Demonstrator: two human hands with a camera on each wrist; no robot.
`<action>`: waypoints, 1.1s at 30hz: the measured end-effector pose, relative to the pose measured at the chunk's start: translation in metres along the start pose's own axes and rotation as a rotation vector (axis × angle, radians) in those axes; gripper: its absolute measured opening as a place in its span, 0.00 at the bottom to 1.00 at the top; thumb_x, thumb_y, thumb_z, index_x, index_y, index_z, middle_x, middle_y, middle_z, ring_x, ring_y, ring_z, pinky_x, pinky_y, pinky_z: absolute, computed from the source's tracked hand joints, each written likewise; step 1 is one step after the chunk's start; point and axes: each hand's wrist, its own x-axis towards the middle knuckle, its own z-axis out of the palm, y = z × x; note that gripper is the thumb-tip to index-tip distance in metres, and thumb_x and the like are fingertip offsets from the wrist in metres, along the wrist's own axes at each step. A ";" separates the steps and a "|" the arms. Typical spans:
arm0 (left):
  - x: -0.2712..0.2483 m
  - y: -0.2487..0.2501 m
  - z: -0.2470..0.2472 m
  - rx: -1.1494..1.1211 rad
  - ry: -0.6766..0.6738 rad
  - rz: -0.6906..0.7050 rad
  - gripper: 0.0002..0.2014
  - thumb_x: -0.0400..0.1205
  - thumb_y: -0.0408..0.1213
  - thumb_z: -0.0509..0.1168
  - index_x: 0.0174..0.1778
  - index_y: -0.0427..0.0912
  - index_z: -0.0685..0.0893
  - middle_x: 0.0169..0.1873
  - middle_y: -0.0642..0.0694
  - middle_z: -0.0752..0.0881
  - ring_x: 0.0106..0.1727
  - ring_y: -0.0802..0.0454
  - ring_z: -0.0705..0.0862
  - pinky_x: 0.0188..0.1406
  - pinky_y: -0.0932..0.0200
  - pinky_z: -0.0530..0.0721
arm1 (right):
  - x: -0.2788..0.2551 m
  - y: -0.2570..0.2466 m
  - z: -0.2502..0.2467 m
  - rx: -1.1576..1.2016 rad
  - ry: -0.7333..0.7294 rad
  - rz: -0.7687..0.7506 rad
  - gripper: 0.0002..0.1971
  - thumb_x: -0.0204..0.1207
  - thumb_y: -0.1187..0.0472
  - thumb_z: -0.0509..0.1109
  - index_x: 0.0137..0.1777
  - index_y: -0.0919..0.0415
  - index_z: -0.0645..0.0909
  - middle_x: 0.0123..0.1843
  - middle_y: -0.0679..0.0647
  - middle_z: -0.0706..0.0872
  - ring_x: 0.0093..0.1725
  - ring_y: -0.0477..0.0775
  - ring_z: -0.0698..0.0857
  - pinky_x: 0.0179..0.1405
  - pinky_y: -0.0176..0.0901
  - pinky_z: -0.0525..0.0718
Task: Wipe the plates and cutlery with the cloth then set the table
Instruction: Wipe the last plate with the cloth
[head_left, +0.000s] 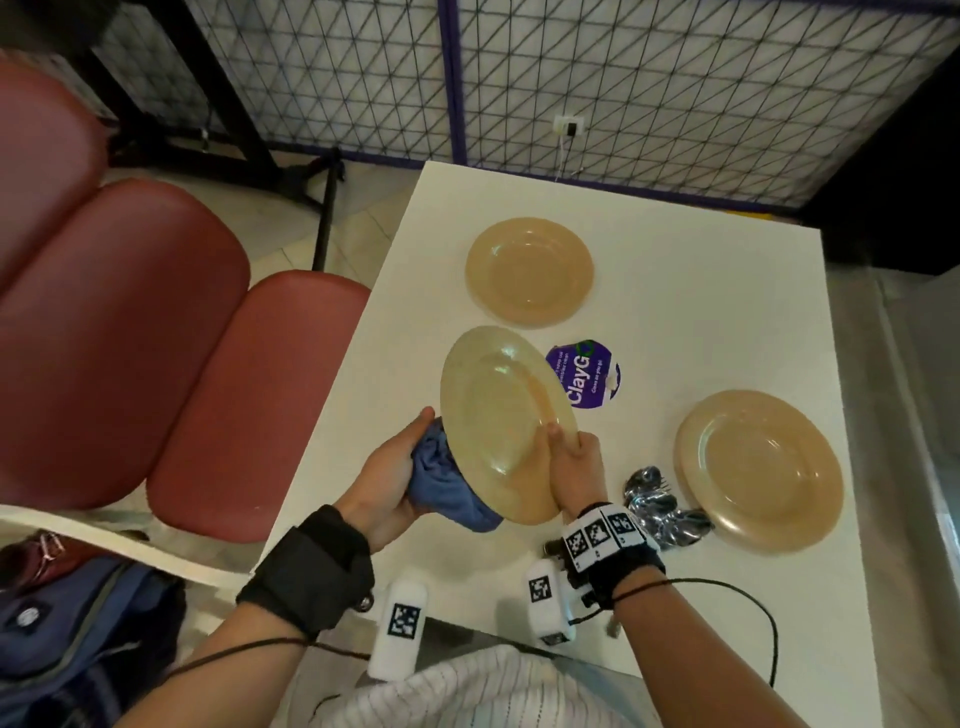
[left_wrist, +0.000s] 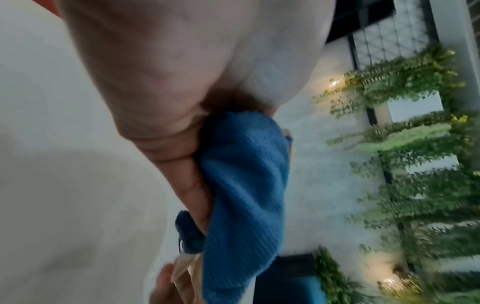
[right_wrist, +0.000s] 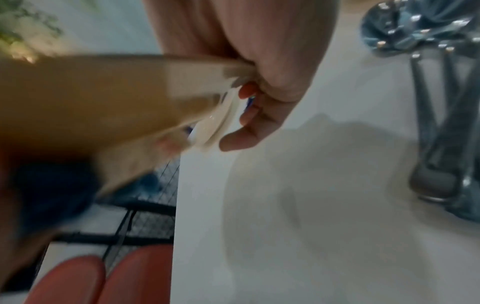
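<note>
L hand (head_left: 387, 480) grips blue cloth (head_left: 444, 491) against underside of tilted plate (head_left: 506, 423); R hand (head_left: 574, 467) pinches plate rim, above table (head_left: 675, 322) left edge.

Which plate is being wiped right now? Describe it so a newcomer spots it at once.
On the white table, look at the near left edge, just left of the purple round sticker. The plate there is lifted and tilted, right hand gripping its rim, left hand pressing a blue cloth against its underside. The other two plates lie flat, untouched.
</note>
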 end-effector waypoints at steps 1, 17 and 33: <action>0.001 -0.003 -0.006 0.020 0.034 0.024 0.22 0.89 0.48 0.58 0.69 0.36 0.84 0.61 0.37 0.88 0.64 0.38 0.85 0.72 0.43 0.79 | 0.000 0.002 -0.007 0.036 0.004 -0.003 0.31 0.76 0.34 0.66 0.61 0.63 0.74 0.56 0.60 0.86 0.58 0.66 0.85 0.59 0.65 0.85; 0.002 -0.053 0.011 0.772 0.311 0.558 0.17 0.85 0.55 0.61 0.68 0.59 0.79 0.61 0.53 0.86 0.60 0.53 0.87 0.59 0.51 0.87 | -0.031 0.012 -0.084 0.378 -0.343 0.101 0.16 0.87 0.60 0.61 0.73 0.48 0.70 0.67 0.58 0.81 0.65 0.64 0.83 0.60 0.71 0.86; 0.009 -0.105 0.085 1.769 -0.138 0.721 0.27 0.89 0.54 0.44 0.87 0.62 0.53 0.88 0.52 0.39 0.88 0.40 0.43 0.85 0.39 0.58 | -0.032 0.004 -0.113 0.629 -0.542 0.022 0.28 0.81 0.72 0.52 0.75 0.47 0.74 0.70 0.62 0.84 0.69 0.70 0.83 0.65 0.79 0.79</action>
